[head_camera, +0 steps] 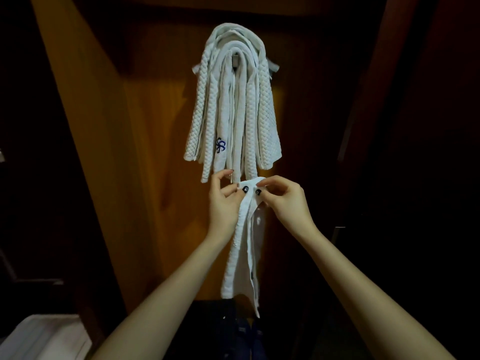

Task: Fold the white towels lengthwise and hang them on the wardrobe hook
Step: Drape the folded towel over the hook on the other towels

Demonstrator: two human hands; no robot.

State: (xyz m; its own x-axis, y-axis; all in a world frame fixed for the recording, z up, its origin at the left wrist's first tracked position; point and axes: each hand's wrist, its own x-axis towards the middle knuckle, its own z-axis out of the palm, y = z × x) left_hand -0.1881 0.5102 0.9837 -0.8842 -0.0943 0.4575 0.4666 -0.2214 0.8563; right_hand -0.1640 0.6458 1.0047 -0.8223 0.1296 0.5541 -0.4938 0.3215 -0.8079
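A narrow white waffle-weave towel (240, 255), folded lengthwise, is pinched at its top edge by the left hand (223, 203) and the right hand (285, 201), thumbs and fingertips closed on the cloth, seemingly so the layers are kept aligned while the rest hangs straight below. Just above the hands, a bundle of white quilted towels (233, 107) is draped over the small metal hook (235, 59) on the brown wooden wardrobe panel (155, 152). The hook is judged crowded, though open room is left beside both hands.

A white cloth (39, 339) lies low on the left. On the right, a dark door (415, 152) has a metal handle (337, 233).
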